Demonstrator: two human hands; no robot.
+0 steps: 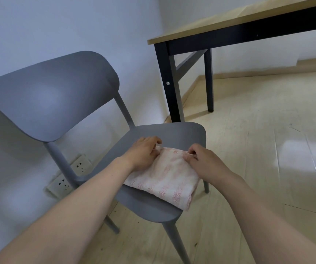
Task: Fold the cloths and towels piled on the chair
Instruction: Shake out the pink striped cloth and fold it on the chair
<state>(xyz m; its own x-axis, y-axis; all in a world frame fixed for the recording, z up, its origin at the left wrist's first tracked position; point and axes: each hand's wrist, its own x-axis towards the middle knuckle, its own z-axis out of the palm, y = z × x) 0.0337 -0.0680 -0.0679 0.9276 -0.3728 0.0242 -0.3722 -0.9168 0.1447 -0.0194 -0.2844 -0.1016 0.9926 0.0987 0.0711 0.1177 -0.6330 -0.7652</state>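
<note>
Towel (164, 178) on the chair (180, 134) seat lies folded into a thick pad, pink-and-white patterned, with its long axis running from the near right corner of the seat, where its end slightly overhangs the front edge, away toward the middle of the seat. The far short edge points toward the backrest side, and that is where both your hands are.

Your left hand (144, 153) rests palm down over the far left corner of the towel, fingers curled down at the edge so that the tips press or pinch the fabric there; the thumb is hidden, so you cannot tell which. Your right hand (203, 159) sits at the far right corner, knuckles up, fingers curled and pinching the towel's edge between fingertips and thumb. Both forearms reach in from the bottom of the view, bare, converging on the seat.

Behind the chair stand a wall with sockets (71, 174) low down and a wooden worktop (229, 18) on black legs.
</note>
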